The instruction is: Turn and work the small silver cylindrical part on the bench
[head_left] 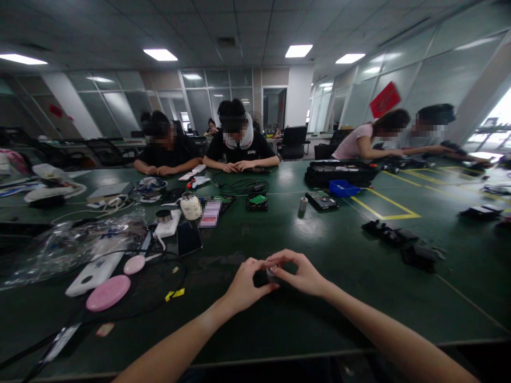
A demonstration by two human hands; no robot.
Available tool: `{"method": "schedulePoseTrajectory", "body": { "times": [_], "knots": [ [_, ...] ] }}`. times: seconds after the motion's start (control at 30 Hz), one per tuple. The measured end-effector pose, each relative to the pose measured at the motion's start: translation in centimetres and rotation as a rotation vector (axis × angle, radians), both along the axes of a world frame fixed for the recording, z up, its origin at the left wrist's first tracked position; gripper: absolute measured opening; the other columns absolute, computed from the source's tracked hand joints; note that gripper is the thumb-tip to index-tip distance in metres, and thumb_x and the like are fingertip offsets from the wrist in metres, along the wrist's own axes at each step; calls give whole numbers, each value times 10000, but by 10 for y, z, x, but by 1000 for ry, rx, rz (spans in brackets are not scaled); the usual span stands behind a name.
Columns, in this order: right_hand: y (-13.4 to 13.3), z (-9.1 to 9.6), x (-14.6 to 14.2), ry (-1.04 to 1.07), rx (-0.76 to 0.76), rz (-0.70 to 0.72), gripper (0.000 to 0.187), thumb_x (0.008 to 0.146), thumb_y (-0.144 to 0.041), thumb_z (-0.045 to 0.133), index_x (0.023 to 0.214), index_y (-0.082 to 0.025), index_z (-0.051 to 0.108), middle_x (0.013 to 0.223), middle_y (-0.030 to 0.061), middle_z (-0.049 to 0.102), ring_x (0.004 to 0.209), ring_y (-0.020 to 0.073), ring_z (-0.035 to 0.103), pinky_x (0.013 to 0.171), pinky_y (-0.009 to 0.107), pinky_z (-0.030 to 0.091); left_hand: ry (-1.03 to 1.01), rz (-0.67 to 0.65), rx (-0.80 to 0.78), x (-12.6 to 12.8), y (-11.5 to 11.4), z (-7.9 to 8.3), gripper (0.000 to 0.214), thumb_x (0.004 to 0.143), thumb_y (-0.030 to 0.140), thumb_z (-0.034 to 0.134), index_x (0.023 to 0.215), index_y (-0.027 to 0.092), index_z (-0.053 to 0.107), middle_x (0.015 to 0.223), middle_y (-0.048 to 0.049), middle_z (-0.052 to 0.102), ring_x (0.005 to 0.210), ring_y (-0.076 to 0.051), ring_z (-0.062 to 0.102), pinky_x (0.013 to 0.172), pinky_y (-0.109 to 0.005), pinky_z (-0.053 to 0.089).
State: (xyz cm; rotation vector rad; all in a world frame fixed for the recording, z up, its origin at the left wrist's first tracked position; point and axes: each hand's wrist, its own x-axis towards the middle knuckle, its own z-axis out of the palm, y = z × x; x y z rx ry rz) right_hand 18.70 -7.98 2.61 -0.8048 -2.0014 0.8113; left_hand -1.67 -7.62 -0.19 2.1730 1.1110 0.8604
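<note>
Just above the green table [239,239], my left hand [245,284] and my right hand [299,271] meet at the fingertips. Between them is a small grey cylinder [271,274], largely covered by my fingers. The right thumb and fingers close on its top, while the left fingers and thumb curve round its other side. What kind of thing it is does not show clearly. Farther back, a similar silvery cylinder [303,205] stands upright by a black device with a board [322,201].
Left lie a pink disc [108,293], a white power bank [95,274], clear plastic bags [80,239], a dark phone [189,238] and a cream jar [190,206]. Black parts [419,256] and a blue tray [343,188] are on the right. Several people sit across the table.
</note>
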Motion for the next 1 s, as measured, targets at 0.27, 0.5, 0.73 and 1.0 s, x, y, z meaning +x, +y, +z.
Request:
{"method": "schedulePoseTrajectory", "body": {
  "times": [0.27,0.5,0.73,1.0],
  "knots": [
    [6,-6,4,32,13,-131,190,873,-269,619,1047,-198,642,775,16,665,778,184,652,807,347,500,3,-15,0,0,-2,3,411,715,335,791,1095,245,664,1012,-46,660,964,-242,590,868,-366,460],
    [1,-2,1,-24,105,-78,145,862,-246,642,996,-248,697,959,45,704,958,220,616,886,390,472,6,2,-3,-1,-1,1,427,717,370,783,1102,231,661,1003,-52,651,948,-242,601,847,-352,470],
    [2,-9,-5,-25,129,-118,79,827,-229,689,898,-242,720,858,32,710,890,209,616,853,386,473,8,-5,4,1,-1,-1,405,728,369,774,1094,234,663,996,-47,653,940,-238,598,841,-345,465],
    [29,-13,20,130,-2,-200,144,803,-306,715,794,-177,652,856,46,678,869,209,684,835,377,521,-6,21,-176,-7,-8,22,712,559,389,874,1198,240,598,1130,-81,610,1070,-298,551,953,-429,418]
  ]
}}
